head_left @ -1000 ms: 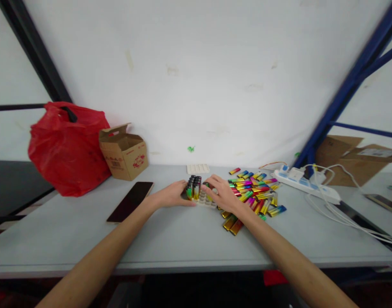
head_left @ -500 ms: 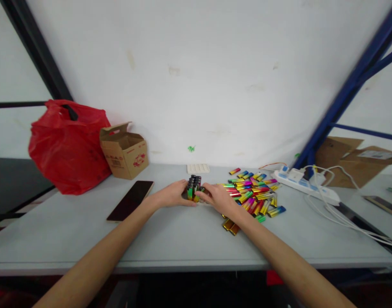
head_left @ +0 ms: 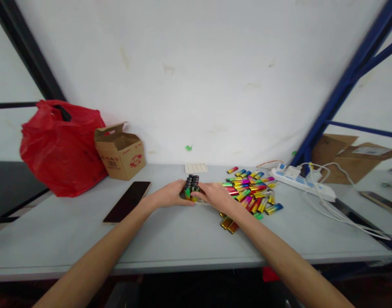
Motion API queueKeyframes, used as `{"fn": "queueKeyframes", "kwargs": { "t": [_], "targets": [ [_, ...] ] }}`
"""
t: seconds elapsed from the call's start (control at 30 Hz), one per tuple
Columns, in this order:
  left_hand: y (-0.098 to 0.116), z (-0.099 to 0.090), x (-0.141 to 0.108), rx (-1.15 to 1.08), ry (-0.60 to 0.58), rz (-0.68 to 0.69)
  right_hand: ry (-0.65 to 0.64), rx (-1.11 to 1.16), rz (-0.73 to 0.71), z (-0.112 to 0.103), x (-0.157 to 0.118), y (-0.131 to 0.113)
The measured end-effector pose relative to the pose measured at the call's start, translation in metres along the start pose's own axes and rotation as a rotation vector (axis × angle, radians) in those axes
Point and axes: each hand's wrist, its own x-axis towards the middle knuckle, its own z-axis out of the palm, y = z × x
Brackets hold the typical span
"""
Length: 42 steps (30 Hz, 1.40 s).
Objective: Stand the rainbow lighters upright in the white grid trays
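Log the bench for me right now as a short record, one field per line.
Between hands: black-topped pieces, upright and clustered; part of a pale tray shows at their front
Left hand: at the cluster's left, thumb in front
Right hand: at the cluster's right front; grip hidden
Loose pile: shiny multicoloured pieces, right
By wall: second tray
Left side: phone, open carton, red bag
Right side: power strip

Workshop-like place, plain grey worktable (head_left: 183, 244), blue metal frame (head_left: 341, 90), power strip (head_left: 300, 184), scuffed wall (head_left: 196, 94)
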Motion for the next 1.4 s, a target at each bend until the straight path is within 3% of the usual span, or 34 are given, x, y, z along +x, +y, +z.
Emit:
{"fn": "queueKeyframes", "kwargs": {
  "t": [0.17, 0.27, 0.37, 0.5, 0.6, 0.7, 0.8, 1.4],
  "targets": [
    [0.007, -0.003, -0.001, 0.084, -0.009, -0.033, -0.014, 0.009, 0.060, -0.003, -0.001, -0.006],
    [0.006, -0.002, -0.002, 0.085, 0.011, -0.041, 0.037, 0.057, 0.071, -0.006, -0.005, 0.006],
    [0.004, -0.002, -0.001, 0.084, 0.015, -0.038, 0.142, 0.040, 0.141, -0.006, -0.009, 0.035],
    [0.005, -0.007, 0.000, 0.139, -0.008, -0.090, 0.250, -0.010, 0.207, 0.004, -0.014, 0.094],
    [0.005, -0.012, -0.001, 0.189, -0.016, -0.110, 0.191, -0.080, 0.236, 0.013, -0.018, 0.134],
    [0.003, -0.014, -0.002, 0.204, -0.034, -0.116, 0.045, -0.099, 0.300, 0.018, -0.020, 0.156],
    [0.001, -0.013, -0.002, 0.199, -0.040, -0.134, -0.027, -0.080, 0.323, 0.018, -0.018, 0.161],
    [0.005, -0.013, -0.003, 0.182, -0.046, -0.111, -0.081, -0.006, 0.216, 0.006, -0.011, 0.159]
  ]
}}
